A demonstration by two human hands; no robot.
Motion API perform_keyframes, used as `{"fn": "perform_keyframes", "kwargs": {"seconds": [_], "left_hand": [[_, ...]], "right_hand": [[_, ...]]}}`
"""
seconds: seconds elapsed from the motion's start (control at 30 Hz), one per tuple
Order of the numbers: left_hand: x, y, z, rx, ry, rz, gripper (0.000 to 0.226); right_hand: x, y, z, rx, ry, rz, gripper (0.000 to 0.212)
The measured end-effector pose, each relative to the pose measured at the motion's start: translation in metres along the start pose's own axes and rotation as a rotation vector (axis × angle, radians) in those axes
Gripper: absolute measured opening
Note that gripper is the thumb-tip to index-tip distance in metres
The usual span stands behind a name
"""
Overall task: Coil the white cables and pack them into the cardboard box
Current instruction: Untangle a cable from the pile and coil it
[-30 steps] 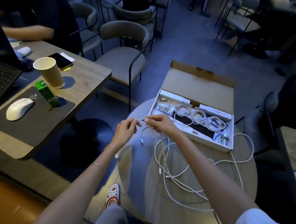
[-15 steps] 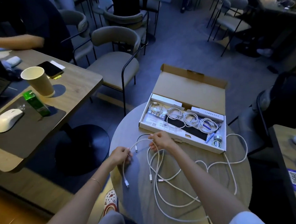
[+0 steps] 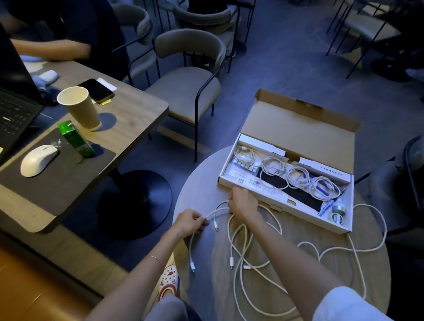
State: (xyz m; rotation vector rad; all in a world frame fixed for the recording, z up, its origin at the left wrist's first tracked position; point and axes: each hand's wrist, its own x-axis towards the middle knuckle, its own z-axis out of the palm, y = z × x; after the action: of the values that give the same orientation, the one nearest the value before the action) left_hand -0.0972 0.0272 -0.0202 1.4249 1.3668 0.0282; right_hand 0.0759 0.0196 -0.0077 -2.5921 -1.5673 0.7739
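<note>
Loose white cables (image 3: 245, 253) lie tangled on the round table (image 3: 197, 176), trailing right past the box. My left hand (image 3: 189, 222) pinches one white cable near the table's left edge; its plug end hangs down below. My right hand (image 3: 241, 203) grips the same cable a short way to the right, just in front of the cardboard box (image 3: 301, 126). The box stands open, lid up, with several coiled white cables (image 3: 297, 177) lined up inside.
A desk (image 3: 132, 110) at left holds a laptop, white mouse, green carton, paper cup (image 3: 79, 107) and phone; a person sits behind it. An empty chair (image 3: 188, 86) stands beyond the round table. Tape rolls (image 3: 338, 213) lie in the box's right end.
Both hands have come down from above the table and spread apart, stretching the cable between them. The view has shifted slightly.
</note>
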Motion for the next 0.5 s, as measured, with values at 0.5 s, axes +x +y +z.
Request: {"fn": "perform_keyframes", "kwargs": {"seconds": [0.5], "left_hand": [[0.009, 0.110, -0.019, -0.425, 0.525, 0.248, 0.030]], "right_hand": [[-0.015, 0.026, -0.122, 0.587, 0.252, -0.361, 0.008]]}}
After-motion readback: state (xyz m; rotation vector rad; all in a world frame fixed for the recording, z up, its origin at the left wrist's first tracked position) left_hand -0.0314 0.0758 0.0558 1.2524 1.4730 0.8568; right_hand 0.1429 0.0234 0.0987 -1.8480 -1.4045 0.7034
